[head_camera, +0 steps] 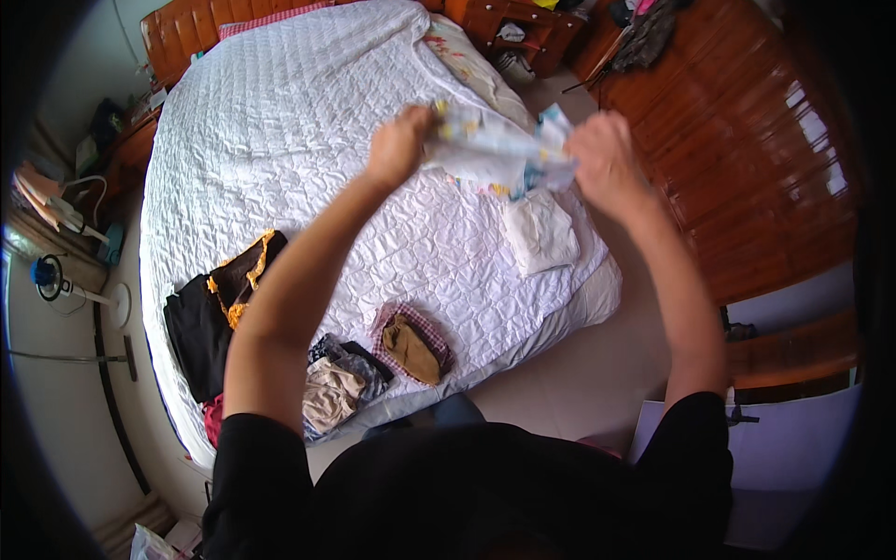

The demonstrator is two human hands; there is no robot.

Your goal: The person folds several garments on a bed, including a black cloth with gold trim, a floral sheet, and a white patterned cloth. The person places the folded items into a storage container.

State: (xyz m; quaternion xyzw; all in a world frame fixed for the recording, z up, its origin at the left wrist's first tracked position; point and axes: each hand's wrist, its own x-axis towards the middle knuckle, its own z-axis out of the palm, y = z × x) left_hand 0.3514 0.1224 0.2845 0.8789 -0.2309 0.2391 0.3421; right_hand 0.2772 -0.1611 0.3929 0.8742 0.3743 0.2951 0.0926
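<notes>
Between my two raised hands stretches a light printed cloth (483,143), white with yellow and teal patches and blurred by motion. My left hand (400,145) grips its left end, and my right hand (607,162) grips the right end. The cloth hangs over the white quilted bedspread (280,140). Just below it, near the bed's right edge, lies a folded white cloth (540,234). Some colourful printed fabric shows behind the lower edge of the held cloth; whether it is a separate piece I cannot tell.
Along the bed's near side lie a brown garment (413,350) on checked cloth, a beige garment (330,392) and black clothing (199,336) beside yellow-trimmed fabric. A pedestal fan (70,287) stands left. A wooden wardrobe (742,140) rises right, a nightstand (521,31) behind.
</notes>
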